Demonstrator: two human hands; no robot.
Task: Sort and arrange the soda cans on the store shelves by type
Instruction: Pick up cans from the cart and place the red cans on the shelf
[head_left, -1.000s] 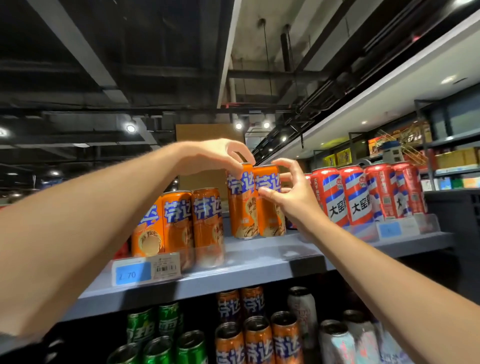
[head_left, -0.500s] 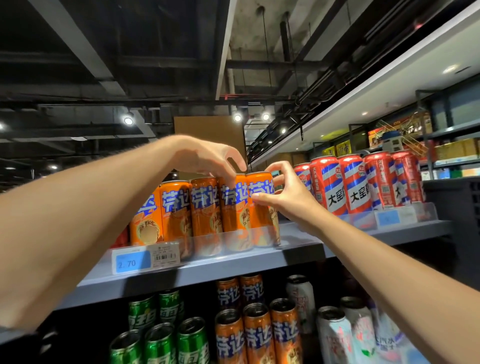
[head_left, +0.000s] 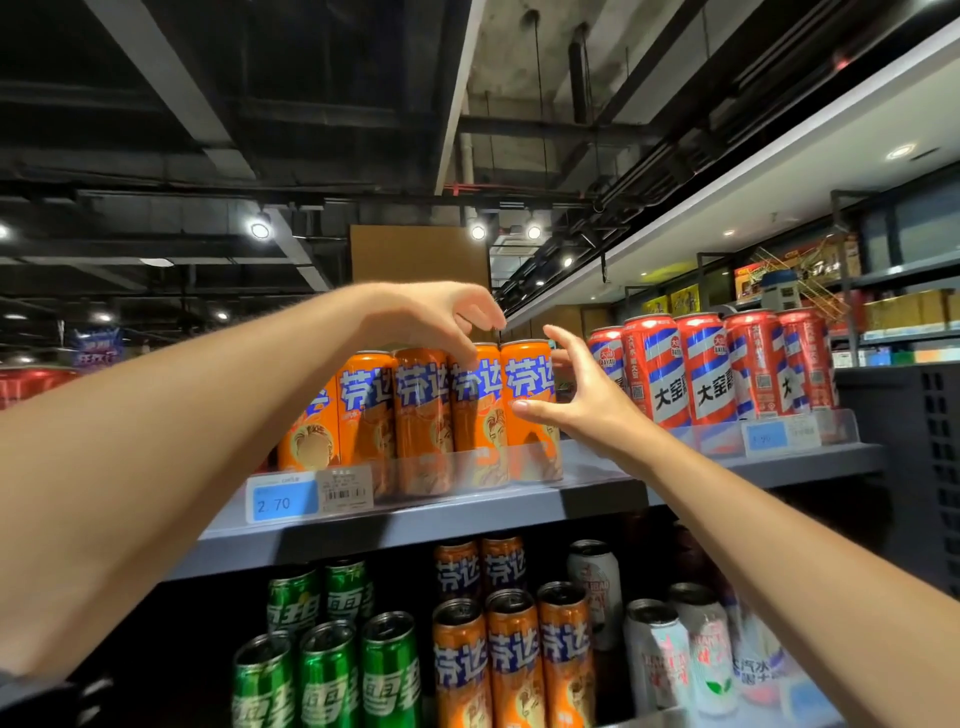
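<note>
Both hands have let go since a moment ago: the two orange cans they were sliding now stand tight against the others, closing the row of orange cans (head_left: 447, 415) at the front of the top shelf (head_left: 415, 519). The left hand (head_left: 431, 317) hovers over the can tops, fingers curled downward and loosely spread, one fingertip just touching the upper face of a can but gripping nothing. The right hand (head_left: 582, 400) sits just right of the last orange can (head_left: 527, 405) — palm open, fingers fanned wide, thumb tip near the can's side, holding nothing. Further right on the same shelf, a small gap away, stands a row of red cans with blue-and-white stripes (head_left: 717, 369). A blue price tag (head_left: 283, 501) reading 2.70 hangs on the shelf edge below the orange row. On the lower shelf, green cans (head_left: 327, 675) stand at left, more orange cans (head_left: 511, 654) in the middle and white cans (head_left: 675, 654) at right.
</note>
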